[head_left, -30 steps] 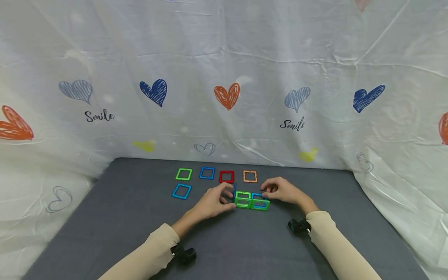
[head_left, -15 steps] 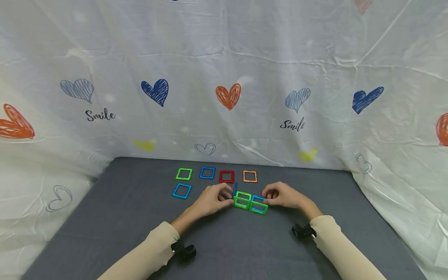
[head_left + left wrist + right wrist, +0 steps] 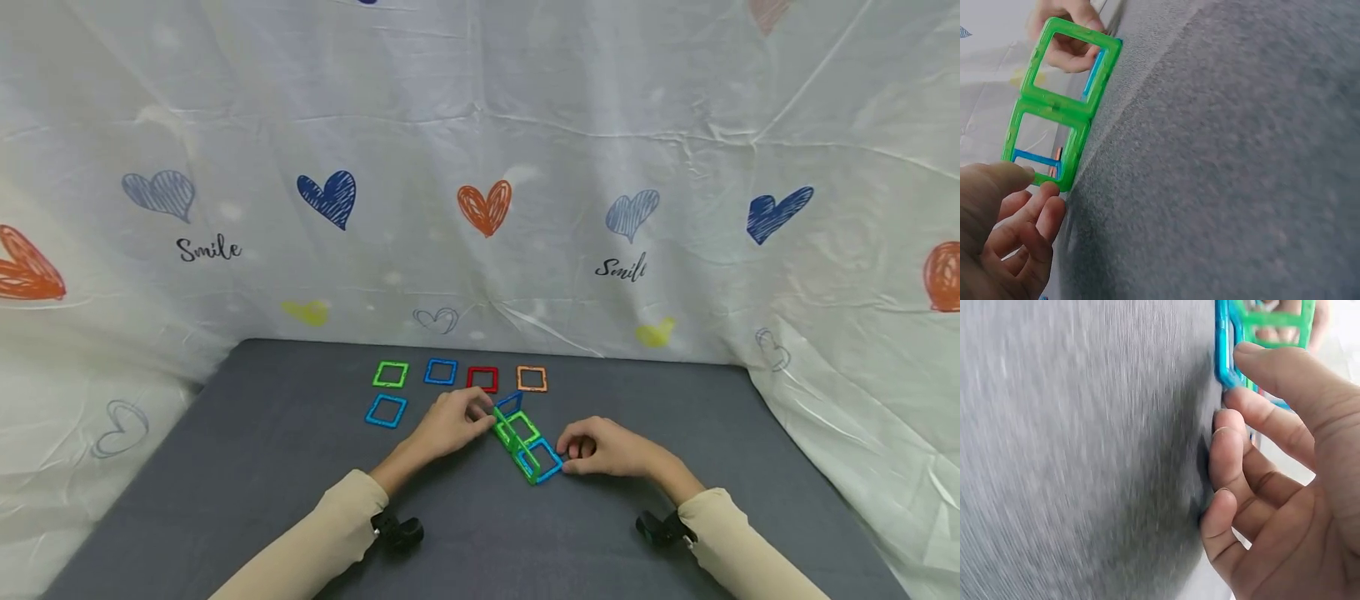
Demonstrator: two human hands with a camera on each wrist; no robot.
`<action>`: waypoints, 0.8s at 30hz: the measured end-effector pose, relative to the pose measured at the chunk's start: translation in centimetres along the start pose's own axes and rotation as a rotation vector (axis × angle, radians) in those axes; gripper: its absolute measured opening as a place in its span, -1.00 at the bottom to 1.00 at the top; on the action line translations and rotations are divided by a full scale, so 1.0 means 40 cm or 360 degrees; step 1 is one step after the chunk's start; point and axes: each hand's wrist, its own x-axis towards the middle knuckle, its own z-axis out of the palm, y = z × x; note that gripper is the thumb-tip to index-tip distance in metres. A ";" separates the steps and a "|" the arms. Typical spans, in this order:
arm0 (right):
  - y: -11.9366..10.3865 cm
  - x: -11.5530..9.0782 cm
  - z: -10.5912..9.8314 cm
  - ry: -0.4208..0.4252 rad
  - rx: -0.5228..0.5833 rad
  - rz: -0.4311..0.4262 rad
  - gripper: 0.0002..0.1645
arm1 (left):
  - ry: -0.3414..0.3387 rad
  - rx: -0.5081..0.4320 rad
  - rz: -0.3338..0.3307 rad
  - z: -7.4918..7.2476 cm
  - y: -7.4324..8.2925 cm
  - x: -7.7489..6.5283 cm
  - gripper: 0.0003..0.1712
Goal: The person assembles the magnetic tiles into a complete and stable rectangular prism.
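Note:
A joined group of square magnetic tile frames stands mid-table in the head view. Two upright green magnetic tiles form its near side. Behind them lie a flat green tile and a flat blue magnetic tile; a dark blue tile stands at the far end. My left hand pinches the lower corner of one upright green magnetic tile between thumb and fingertips. At the opposite end, my right hand pinches a corner of the flat blue tile between thumb and index finger.
Along the back of the grey table lie a green tile, a blue tile, a red tile and an orange tile. Another blue tile lies left of my left hand. A printed white curtain hangs behind.
The joined tiles have turned, their right end swinging toward me and now lying at a slant. My right hand has moved nearer with that end; my left hand has shifted only slightly.

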 end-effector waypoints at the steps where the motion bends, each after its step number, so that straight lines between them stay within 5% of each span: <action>1: -0.006 0.000 0.005 -0.0015 0.0010 0.0000 -0.81 | 0.0001 -0.0009 -0.0008 0.001 0.001 0.003 -0.79; 14: -0.045 0.014 0.053 -0.0141 0.0009 -0.0022 -0.79 | -0.0094 -0.0157 0.0079 0.007 0.001 0.033 -0.76; 24: 0.013 0.018 -0.004 0.0088 0.0041 -0.0041 -0.74 | -0.0205 -0.0175 0.0097 -0.027 -0.004 -0.050 -0.70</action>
